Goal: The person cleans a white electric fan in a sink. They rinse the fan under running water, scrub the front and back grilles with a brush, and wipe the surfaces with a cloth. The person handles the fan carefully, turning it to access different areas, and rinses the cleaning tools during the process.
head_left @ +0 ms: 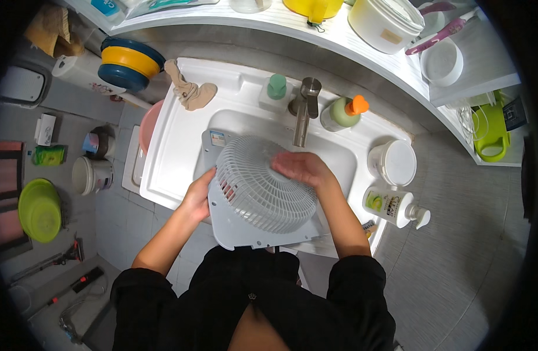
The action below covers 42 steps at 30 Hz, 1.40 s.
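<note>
A grey plastic fan cover [263, 196], with a domed round grille on a square plate, is tilted over the white sink [163, 181]. My left hand [198, 196] grips the plate by its left edge, some fingers showing through the slots. On the upper right of the dome rests my right hand [301, 169], fingers stretched out and slightly blurred against the grille. The metal faucet [304, 111] stands just beyond the cover. Most of the basin is hidden beneath it.
Around the sink are a green pump bottle [276, 88], a bottle with an orange pump [342, 112], a white lidded tub [393, 162], a white pump bottle [392, 206] and a beige cloth [193, 90]. A white shelf [362, 64] curves above the back edge.
</note>
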Available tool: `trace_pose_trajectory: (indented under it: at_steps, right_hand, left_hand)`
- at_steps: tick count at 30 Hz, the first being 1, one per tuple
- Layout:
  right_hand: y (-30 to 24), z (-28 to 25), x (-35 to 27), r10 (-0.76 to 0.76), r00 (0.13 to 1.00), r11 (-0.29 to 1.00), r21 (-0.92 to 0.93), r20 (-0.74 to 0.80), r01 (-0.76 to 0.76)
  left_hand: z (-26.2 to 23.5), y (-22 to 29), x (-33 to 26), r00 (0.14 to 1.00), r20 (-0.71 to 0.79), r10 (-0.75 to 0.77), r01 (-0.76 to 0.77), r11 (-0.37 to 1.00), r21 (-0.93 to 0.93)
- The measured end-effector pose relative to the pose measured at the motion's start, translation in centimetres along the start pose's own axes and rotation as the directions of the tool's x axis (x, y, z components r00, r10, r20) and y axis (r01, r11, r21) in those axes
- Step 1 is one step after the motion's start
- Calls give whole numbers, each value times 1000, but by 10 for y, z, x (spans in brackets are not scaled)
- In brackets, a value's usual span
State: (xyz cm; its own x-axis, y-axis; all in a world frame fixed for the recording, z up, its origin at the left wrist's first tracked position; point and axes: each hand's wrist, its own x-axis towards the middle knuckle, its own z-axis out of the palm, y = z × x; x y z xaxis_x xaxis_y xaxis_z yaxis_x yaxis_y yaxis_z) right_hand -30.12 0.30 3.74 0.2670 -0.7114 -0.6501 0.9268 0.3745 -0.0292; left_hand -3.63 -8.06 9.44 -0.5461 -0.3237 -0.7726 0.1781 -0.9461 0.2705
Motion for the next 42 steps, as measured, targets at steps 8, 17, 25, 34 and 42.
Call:
trace_pose_trajectory:
  at_steps: [8, 17, 25, 34, 42]
  right_hand:
    - [8, 6, -25, -230, 970, 900, -397, -82, 180]
    - [-11, -47, 49, -182, 983, 960, 219, 4, 177]
    - [81, 113, -46, -345, 837, 302, -795, 424, 527]
    - [50, 99, 29, -88, 607, -619, -521, 790, 588]
    - [33, -16, 115, -845, 473, -19, -896, 251, 443]
  left_hand:
    - [-1, -7, 8, 998, -54, 35, -33, 999, 43]
    - [-19, -6, 12, 998, 13, -67, 68, 994, -84]
    - [-1, -19, 4, 999, 34, -26, 27, 999, -37]
    - [30, -24, -4, 982, -56, 181, -176, 981, 76]
    - [-13, -30, -4, 981, -174, 91, -77, 993, 86]
